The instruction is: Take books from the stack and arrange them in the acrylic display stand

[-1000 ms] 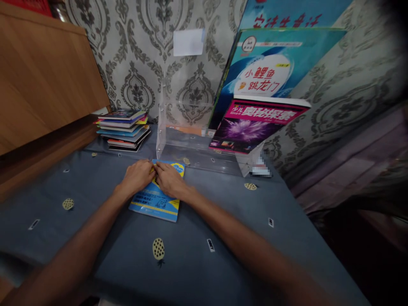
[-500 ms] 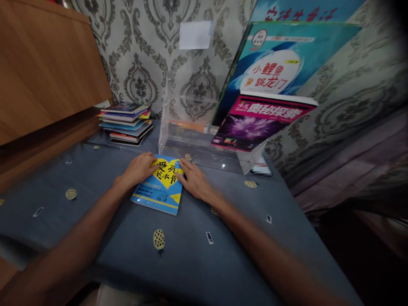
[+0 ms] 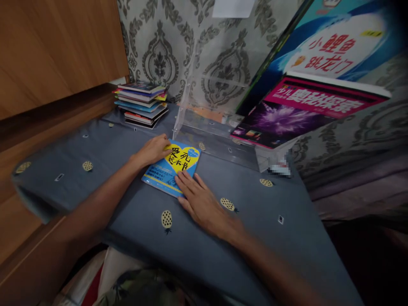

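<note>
Your left hand (image 3: 155,149) rests at ten o'clock on the blue book (image 3: 170,162); I can't tell whether it grips. Your right hand (image 3: 203,205) lies flat across four o'clock.

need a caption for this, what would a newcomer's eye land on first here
Probably the magenta-and-purple book leaning in the clear stand toward the right, with a larger blue book behind it. Then the small blue book with the yellow heart on its cover, flat near the middle of the tablecloth, the left hand at its upper left edge and the right hand on its lower right part. Beyond, at the left, sits a stack of books.
</note>
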`<state>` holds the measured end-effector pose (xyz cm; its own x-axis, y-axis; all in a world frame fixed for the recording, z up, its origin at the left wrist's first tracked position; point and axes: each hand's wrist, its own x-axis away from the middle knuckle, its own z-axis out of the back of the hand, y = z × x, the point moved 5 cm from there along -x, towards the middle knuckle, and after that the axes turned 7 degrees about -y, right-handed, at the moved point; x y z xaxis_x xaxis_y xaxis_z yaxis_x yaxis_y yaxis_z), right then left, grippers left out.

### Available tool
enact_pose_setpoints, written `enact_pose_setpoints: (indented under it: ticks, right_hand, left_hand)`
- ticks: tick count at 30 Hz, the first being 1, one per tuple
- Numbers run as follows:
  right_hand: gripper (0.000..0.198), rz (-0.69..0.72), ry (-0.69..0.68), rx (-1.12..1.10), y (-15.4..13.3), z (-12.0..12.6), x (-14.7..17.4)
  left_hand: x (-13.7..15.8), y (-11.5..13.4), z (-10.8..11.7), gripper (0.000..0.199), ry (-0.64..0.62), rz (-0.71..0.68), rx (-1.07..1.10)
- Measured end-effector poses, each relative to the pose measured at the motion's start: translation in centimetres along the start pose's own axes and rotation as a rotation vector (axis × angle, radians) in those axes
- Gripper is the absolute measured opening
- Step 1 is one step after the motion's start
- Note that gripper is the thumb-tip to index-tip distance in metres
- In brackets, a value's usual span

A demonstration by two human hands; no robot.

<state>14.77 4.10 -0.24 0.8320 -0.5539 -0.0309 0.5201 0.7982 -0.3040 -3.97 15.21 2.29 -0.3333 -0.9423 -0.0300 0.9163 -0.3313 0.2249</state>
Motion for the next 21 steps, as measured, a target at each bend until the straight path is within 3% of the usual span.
enact_pose_setpoints:
  ticks: [6,12,16,21]
  right_hand:
    - [0.056,0.136,-0.057,0.044,-3.8,-0.9,0.2]
    - [0.055,0.245,-0.108,0.088,-6.7,-1.1,-3.8]
    - [0.052,0.281,-0.103,0.094,-7.1,-1.3,-5.7]
    - [0.051,0.299,-0.086,0.047,-6.2,-1.0,-4.6]
  left_hand:
    - [0.0,-0.1,-0.1,0.023,-0.003,-0.003,0.027]
    - [0.1,-0.1,0.0,0.022,-0.003,0.008,0.041]
    - [0.0,-0.4,0.0,0.021,0.006,-0.024,0.041]
    - [-0.2,-0.7,-0.2,0.023,0.017,-0.030,0.058]
